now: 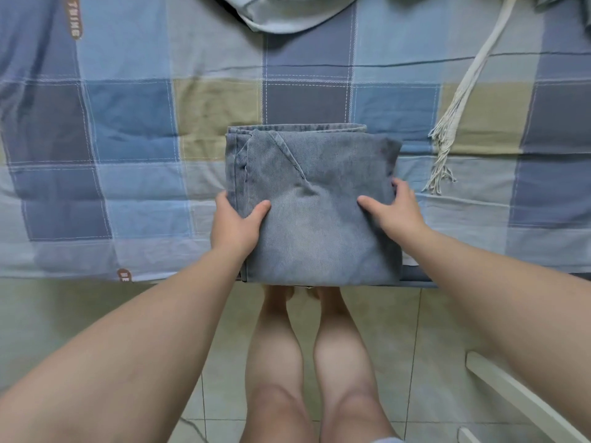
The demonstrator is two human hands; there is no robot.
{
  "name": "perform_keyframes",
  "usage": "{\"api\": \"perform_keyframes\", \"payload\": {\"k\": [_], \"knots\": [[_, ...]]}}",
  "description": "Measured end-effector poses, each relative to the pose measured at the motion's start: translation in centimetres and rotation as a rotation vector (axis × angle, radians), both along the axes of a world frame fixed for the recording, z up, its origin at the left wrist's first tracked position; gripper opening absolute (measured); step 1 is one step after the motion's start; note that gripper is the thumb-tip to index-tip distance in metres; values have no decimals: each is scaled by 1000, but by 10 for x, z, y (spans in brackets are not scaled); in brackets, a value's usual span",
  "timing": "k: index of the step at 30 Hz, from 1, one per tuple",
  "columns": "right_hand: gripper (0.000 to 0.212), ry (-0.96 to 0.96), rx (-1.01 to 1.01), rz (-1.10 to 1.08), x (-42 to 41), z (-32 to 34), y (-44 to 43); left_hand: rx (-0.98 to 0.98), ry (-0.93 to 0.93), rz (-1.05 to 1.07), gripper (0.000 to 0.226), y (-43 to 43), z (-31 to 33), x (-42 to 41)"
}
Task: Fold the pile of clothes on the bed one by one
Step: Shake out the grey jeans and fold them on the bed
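Folded jeans (315, 206) at frame centre, lying at the near edge of the bed (134, 139). My left grip (235, 223) pinches the left side, thumb on top, fingers wrapped round the edge. My right grip (396, 209) pinches the right side likewise. Pale garment (281, 14) top centre; fringed scarf (460, 100) upper right.

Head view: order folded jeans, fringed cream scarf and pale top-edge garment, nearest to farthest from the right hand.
1. folded jeans, gripped by the right hand.
2. fringed cream scarf, up and to its right.
3. pale garment, top centre.
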State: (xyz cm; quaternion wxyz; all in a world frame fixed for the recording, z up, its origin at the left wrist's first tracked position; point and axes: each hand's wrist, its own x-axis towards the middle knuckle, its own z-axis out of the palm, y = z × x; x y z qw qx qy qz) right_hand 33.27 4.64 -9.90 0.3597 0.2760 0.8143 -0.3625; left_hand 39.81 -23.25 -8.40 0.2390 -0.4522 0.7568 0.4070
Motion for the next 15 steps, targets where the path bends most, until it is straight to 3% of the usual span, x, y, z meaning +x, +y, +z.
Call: {"api": "perform_keyframes", "payload": {"k": [3,5,9,15], "knots": [[59,-142,-218,-221,1,-7,16,26,-44,40,69,-7,-8,6],[49,-185,-313,-224,-1,-9,21,83,-21,59,57,-11,-10,3],[61,-249,-367,-206,-3,2,14,262,22,93,26,-16,-4,-3],[61,-495,-380,-202,-12,44,6,398,42,144,25,-15,28,0]]}}
